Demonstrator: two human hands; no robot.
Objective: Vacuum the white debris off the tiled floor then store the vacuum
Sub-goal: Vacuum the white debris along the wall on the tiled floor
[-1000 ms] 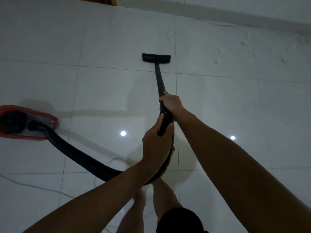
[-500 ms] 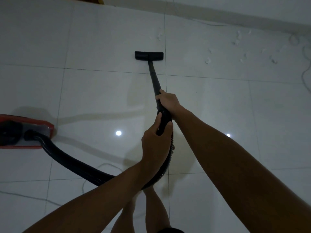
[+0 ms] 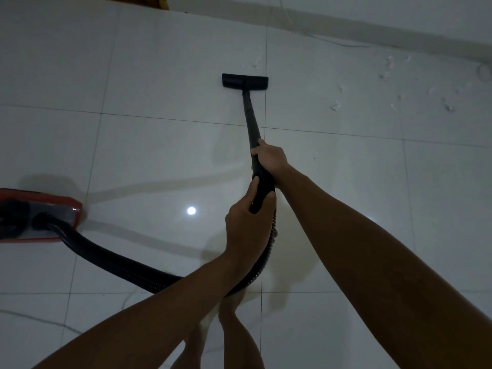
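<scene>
A black vacuum wand (image 3: 251, 121) runs from my hands to a flat black floor nozzle (image 3: 245, 81) resting on the white tiled floor (image 3: 159, 75). My right hand (image 3: 270, 158) grips the wand higher up; my left hand (image 3: 247, 225) grips the handle end where the ribbed black hose (image 3: 111, 258) joins. The hose curves left to the red vacuum body (image 3: 37, 214) at the left edge. Bits of white debris (image 3: 257, 62) lie just beyond the nozzle, and more white debris (image 3: 336, 105) is scattered to the far right.
A white wall base (image 3: 372, 25) runs along the far side with a thin cord (image 3: 338, 43) lying beside it. A thin white cord (image 3: 40, 319) crosses the floor at lower left. My bare legs (image 3: 234, 331) stand below the hands.
The nozzle has slid a little farther forward toward the debris near the tile seam. Both hands keep their hold on the wand; the view shifted slightly.
</scene>
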